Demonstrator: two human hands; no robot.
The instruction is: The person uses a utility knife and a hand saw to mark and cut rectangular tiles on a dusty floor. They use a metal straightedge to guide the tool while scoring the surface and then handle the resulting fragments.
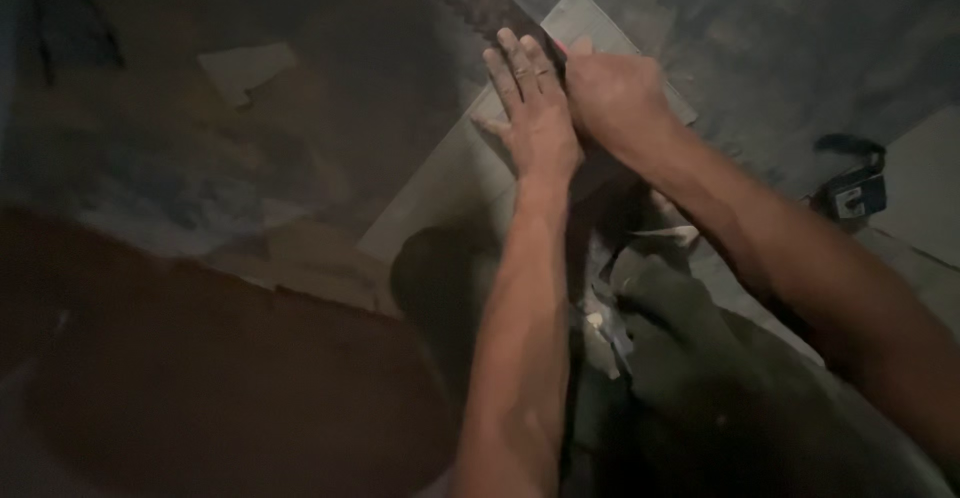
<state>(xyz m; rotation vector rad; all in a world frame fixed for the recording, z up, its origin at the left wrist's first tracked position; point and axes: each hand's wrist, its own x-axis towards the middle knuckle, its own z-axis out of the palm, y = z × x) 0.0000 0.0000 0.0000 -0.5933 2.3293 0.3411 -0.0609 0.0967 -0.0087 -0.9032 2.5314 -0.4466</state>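
— Left hand?
— Flat, fingers spread, pressing on the pale grey tile; grip wide, holding nothing.
— Right hand?
— Fisted just beside the left, closed over something with a small red tip; hard to tell what.
— Tile's place?
— Lying on the dusty floor, corner pointing away.
— Elsewhere?
— Small dark device well apart at right; tile scrap far left.
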